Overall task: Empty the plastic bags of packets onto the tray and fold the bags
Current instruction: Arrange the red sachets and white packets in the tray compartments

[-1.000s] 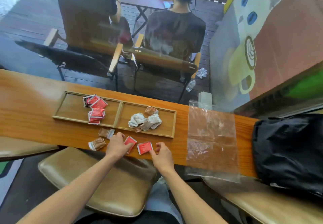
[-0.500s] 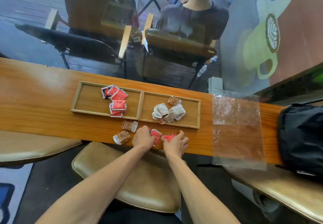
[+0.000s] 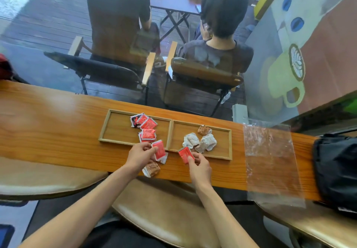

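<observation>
On the wooden counter (image 3: pixel 58 131), a two-compartment tray (image 3: pixel 171 131) is being filled with packets. In its left compartment (image 3: pixel 116 129), red packets (image 3: pixel 147 129) are lying in a loose cluster toward the divider. Just in front of that compartment, a red packet (image 3: pixel 159 149) is being pinched by the left hand (image 3: pixel 140 156) over the tray's near rim. Below it, a brown packet (image 3: pixel 151 169) is lying on the counter outside the tray, with another partly hidden one beside the held packet. A second red packet (image 3: pixel 185 154) is being pinched between the fingers of the right hand (image 3: pixel 199 167), at the near edge of the right compartment (image 3: pixel 222 143), where pale and brown packets (image 3: pixel 201 141) are resting. Further right, a clear plastic bag (image 3: pixel 270 160) is lying flat and unfolded, apparently emptied.

The step in hand is judged to be the gathering of stray packets into the tray. Next, both red packets are likely needing release among the red ones, the brown strays are needing collecting, and the bag is remaining to be folded.
</observation>
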